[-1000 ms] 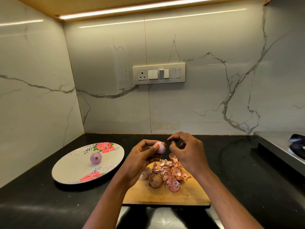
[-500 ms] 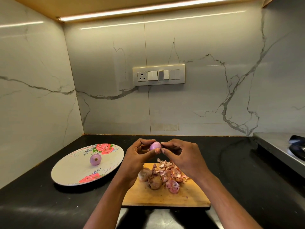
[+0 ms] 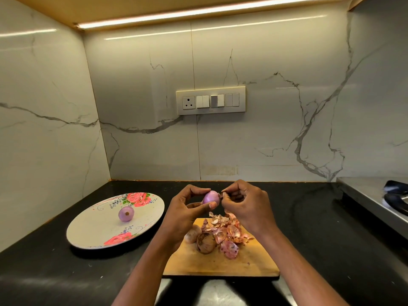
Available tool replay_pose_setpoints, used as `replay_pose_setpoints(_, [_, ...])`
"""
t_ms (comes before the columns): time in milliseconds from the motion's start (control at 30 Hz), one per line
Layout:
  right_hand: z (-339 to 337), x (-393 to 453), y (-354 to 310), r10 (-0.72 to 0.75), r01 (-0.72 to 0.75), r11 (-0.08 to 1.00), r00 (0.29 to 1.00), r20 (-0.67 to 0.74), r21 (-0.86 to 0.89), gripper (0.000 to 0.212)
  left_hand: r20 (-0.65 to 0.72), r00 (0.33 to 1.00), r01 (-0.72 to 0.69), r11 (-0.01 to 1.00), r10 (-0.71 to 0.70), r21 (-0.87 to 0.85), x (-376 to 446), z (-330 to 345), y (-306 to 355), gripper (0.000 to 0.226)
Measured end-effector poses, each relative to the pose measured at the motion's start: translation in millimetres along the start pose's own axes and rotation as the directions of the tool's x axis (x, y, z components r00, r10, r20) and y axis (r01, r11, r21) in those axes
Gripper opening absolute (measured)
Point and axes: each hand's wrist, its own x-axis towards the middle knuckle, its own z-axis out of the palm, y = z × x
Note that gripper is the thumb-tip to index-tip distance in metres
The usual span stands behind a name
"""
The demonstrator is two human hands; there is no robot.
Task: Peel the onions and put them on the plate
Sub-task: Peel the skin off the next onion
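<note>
Holding the onion (image 3: 211,197) at frame centre, the left hand (image 3: 187,212) closes its grip around it; the right hand (image 3: 245,205) pinches skin at its right end. Plate (image 3: 92,230) lies lower left, nearer the left hand.

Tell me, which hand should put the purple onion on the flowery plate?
Probably the left hand. It already holds the small peeled purple onion, and the round white floral plate lies on its side. The right hand only pinches a skin scrap at the onion's tip.
</note>
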Motion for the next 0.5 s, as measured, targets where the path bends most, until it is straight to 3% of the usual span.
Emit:
replay_pose_setpoints(200, [-4.3,1.8,3.8,0.104,-0.111,0.993,0.985,0.134,0.045,0.012,-0.001,1.000,0.006,1.000,-0.006,-0.007,0.4,-2.1,-0.1,0.039])
replay_pose_setpoints(267, [-5.8,2.2,4.4,0.080,-0.081,0.997,0.982,0.171,0.000,0.007,-0.007,1.000,0.011,1.000,-0.011,-0.008,0.7,-2.9,-0.7,0.038])
replay_pose_setpoints(500, [-7.2,1.9,0.1,-0.002,0.014,0.999,0.976,0.218,-0.053,0.021,-0.027,1.000,0.001,1.000,-0.001,0.031,0.5,-2.5,0.5,0.041])
